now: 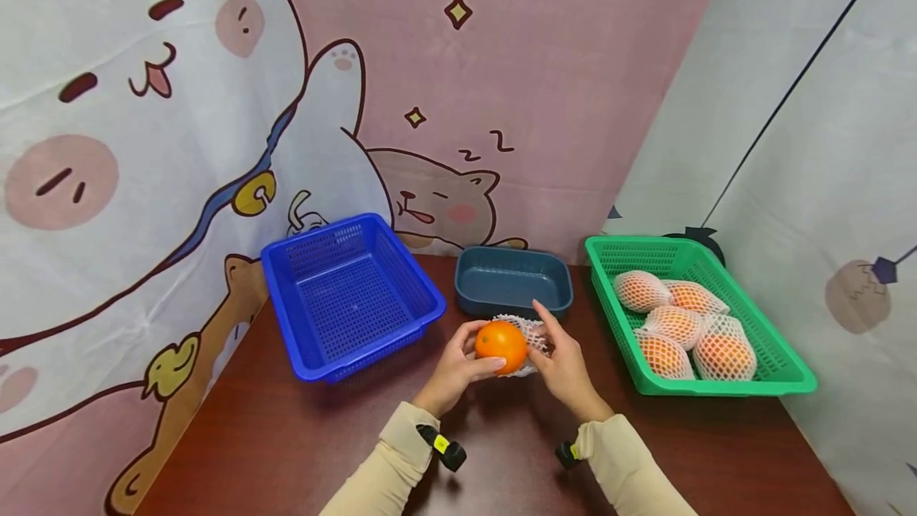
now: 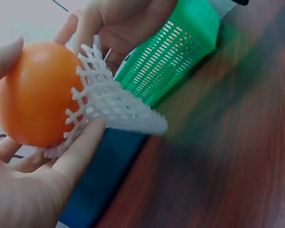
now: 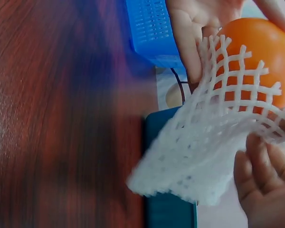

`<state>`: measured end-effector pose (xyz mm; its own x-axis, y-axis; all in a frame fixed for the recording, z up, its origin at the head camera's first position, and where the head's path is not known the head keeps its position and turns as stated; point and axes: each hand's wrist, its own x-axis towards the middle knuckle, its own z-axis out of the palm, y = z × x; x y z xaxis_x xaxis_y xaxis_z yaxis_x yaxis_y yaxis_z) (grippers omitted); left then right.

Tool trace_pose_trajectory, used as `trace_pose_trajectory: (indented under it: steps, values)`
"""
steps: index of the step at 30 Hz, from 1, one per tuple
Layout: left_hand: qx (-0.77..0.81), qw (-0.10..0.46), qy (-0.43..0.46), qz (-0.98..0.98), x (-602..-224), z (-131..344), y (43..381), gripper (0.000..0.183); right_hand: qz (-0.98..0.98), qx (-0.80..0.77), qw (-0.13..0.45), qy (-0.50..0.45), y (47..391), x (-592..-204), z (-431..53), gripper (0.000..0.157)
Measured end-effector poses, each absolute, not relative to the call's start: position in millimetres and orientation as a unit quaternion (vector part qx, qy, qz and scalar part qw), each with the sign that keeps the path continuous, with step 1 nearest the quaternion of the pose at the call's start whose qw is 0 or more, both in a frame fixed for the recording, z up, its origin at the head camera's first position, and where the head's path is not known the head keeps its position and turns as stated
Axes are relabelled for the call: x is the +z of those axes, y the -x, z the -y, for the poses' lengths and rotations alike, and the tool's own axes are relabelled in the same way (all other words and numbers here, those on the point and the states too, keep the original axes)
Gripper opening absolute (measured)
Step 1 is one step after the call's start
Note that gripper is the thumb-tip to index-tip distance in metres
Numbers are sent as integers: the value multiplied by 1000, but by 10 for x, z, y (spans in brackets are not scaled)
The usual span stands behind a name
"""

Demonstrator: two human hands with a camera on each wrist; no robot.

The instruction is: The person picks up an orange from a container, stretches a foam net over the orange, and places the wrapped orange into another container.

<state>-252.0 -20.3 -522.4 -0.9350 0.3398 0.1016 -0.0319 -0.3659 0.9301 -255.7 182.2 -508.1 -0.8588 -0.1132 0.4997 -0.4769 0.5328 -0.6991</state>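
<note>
An orange point(image 1: 501, 346) is gripped in my left hand point(image 1: 462, 369), its thumb lying across the near side. A white foam net sleeve point(image 3: 218, 128) covers part of the fruit, and its narrower end hangs loose beyond it. In the right wrist view the fingers of my right hand point(image 3: 268, 185) pinch the net's edge close to the fruit. The left wrist view shows the orange's bare skin point(image 2: 40, 95) and the net point(image 2: 116, 104) slipped to one side. Both hands are above the table, in front of a dark teal tray point(image 1: 512, 285).
On the left stands a blue basket point(image 1: 351, 301) with nothing visible in it. A green basket point(image 1: 770, 381) on the right holds several net-wrapped fruits point(image 1: 675, 327). A printed cloth point(image 1: 559, 102) hangs behind the dark wooden table point(image 1: 322, 436).
</note>
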Motion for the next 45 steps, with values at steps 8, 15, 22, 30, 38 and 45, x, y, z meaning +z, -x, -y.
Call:
trace_pose_trajectory:
  steps: [8, 15, 22, 30, 38, 45]
  values:
    - [700, 24, -112, -705, -5269, 196, 2550, 98, 836, 448, 273, -162, 2498, -5077, -1692, 15]
    - [611, -45, -105, -783, -5282, 166, 2554, 87, 795, 491, 258, -246, 2318, -5042, -1446, 17]
    - [760, 34, -127, -637, -5272, 228, 2549, 65, 788, 525, 254, -198, 2228, -4837, -1440, 13]
    - [792, 46, -103, -599, -5241, 245, 2531, 65, 774, 553, 238, -196, 2186, -4771, -1441, 13]
    - [804, 12, -98, -586, -5232, 201, 2526, 65, 774, 540, 245, -222, 2140, -4757, -1339, 18]
    - [820, -9, -86, -566, -5363, 173, 2560, 66, 783, 517, 232, -257, 2061, -4722, -1307, 21]
